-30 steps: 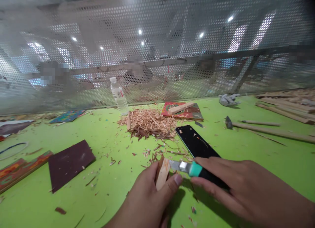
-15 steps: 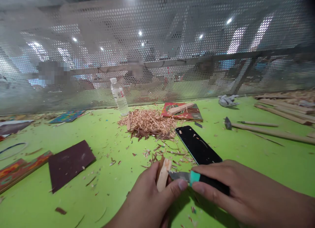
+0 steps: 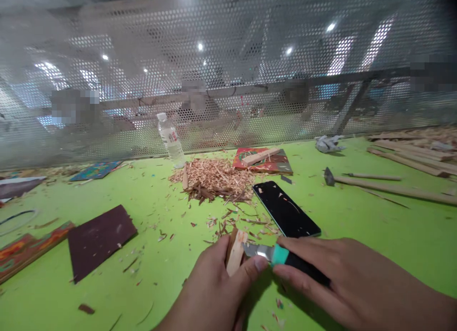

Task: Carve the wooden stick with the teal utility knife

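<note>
My left hand (image 3: 217,285) is closed around a small piece of wood (image 3: 236,255), whose pale cut face and darker side show above the fingers. In my right hand (image 3: 332,276) is a utility knife (image 3: 303,266) with a black and teal handle. Its blade lies against the right side of the wood, close to my left thumb. Where the lower part of the wood ends is hidden by my left hand. Just beyond the knife, a black phone (image 3: 285,209) lies on the table with a few shavings on its screen.
A heap of wood shavings (image 3: 217,178) lies ahead, with a water bottle (image 3: 171,143) behind it. Brown sandpaper (image 3: 102,243) is at left; a hammer (image 3: 385,185) and wood strips (image 3: 410,162) are at right. A perforated metal screen (image 3: 228,59) stands along the back.
The knife and my right hand have shifted very slightly left and the blade has tilted a little. Both hands keep their hold. The whole view has drifted slightly.
</note>
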Available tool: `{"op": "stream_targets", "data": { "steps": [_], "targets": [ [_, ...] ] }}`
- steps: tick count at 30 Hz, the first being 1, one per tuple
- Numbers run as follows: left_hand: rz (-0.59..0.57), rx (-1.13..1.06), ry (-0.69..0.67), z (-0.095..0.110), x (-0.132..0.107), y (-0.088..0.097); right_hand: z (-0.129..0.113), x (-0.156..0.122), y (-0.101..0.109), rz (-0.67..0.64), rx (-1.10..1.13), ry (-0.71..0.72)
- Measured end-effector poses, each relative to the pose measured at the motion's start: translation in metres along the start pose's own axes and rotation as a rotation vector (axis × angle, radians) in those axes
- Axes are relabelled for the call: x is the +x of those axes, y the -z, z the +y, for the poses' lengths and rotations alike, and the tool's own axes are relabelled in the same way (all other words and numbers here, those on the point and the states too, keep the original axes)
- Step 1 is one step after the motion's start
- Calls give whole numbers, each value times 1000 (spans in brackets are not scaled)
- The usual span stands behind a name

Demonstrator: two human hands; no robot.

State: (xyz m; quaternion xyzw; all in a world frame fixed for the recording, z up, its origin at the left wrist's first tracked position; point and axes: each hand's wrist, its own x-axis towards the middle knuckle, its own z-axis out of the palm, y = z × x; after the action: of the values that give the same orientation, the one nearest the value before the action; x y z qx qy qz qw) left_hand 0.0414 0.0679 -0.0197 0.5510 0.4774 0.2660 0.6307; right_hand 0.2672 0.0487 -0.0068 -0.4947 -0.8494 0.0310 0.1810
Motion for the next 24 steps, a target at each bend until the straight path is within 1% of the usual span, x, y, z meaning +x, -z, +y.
{"op": "stream_targets", "data": {
  "steps": [3,8,11,13,16,20,22,24],
  "targets": [
    [-10,31,61,1,1,-1,0,-2,-2,-31,11,54],
    [-21,3,30,1,2,-1,10,-4,-4,85,-72,23],
    [-35,-47,46,-1,3,-1,14,-1,-2,91,-78,20],
    [-41,-71,39,-2,4,-2,12,1,2,40,-29,44],
    [-57,-86,36,-2,5,-2,8,5,6,-81,85,81],
    [-66,-79,29,-4,4,-2,8,8,7,-210,149,65],
    [-72,-101,7,-6,4,-2,10,9,6,-244,145,51],
    [-82,-138,-3,-8,4,-1,11,9,5,-252,131,44]
  ]
}}
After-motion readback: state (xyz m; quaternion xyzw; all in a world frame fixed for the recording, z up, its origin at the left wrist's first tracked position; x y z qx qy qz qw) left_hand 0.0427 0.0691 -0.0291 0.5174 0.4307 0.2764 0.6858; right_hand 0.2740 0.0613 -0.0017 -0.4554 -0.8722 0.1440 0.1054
